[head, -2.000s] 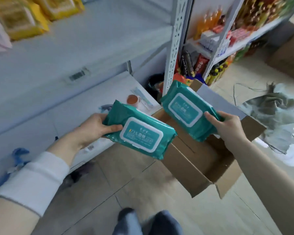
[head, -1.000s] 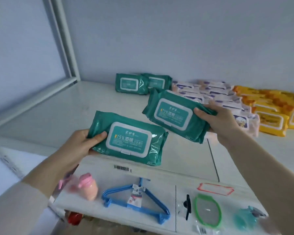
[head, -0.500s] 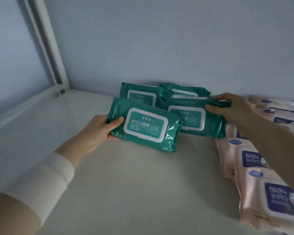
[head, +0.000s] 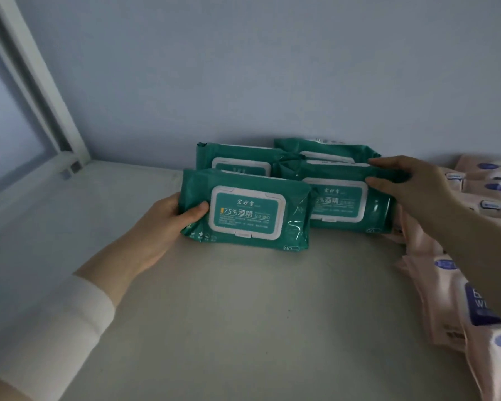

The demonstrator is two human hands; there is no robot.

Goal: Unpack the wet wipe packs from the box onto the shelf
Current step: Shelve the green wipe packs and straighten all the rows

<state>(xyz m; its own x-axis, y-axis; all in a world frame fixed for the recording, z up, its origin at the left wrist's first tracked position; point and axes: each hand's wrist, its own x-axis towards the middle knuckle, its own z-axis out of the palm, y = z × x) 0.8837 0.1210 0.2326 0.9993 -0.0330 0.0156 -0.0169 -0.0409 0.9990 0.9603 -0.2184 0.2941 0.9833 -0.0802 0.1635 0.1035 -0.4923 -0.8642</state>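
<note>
Fingers (head: pixel 195 211) on two teal wipe packs (head: pixel 246 215)

Wipe packs (head: pixel 245 215) lie two before two on the shelf (head: pixel 243 314), baby wipes (head: pixel 446 299) right.
</note>
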